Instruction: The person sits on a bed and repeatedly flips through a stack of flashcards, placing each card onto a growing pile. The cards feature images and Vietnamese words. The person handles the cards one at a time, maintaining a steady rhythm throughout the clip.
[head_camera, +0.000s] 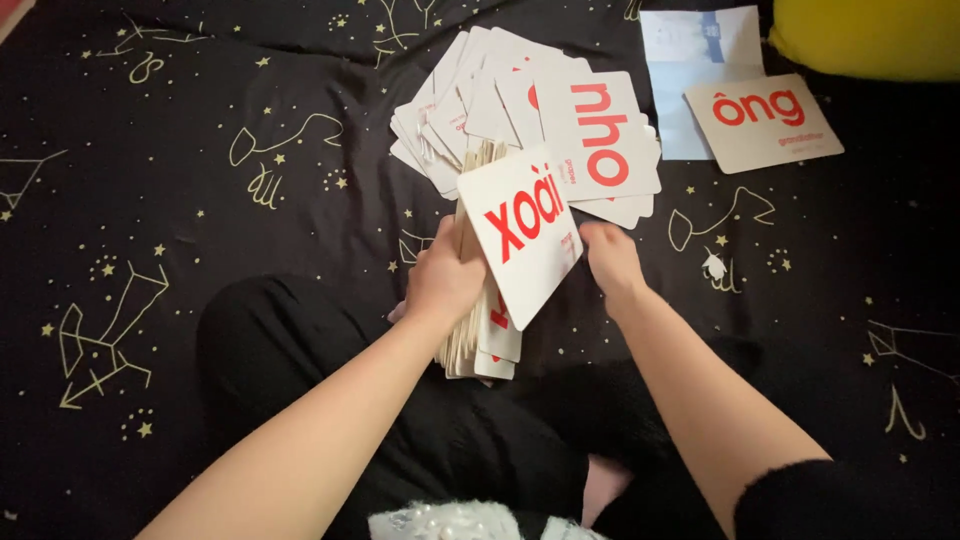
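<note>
My left hand grips a thick stack of white flash cards held on edge above my lap. My right hand pinches the right edge of the front card, a white card with large red letters, tilted up off the stack. Just beyond both hands, a loose heap of white cards with red print lies spread on the dark star-patterned cloth.
A single white card with red letters lies at the upper right, partly over a pale blue-and-white paper. A yellow cushion fills the top right corner. My black-clad legs sit below the hands.
</note>
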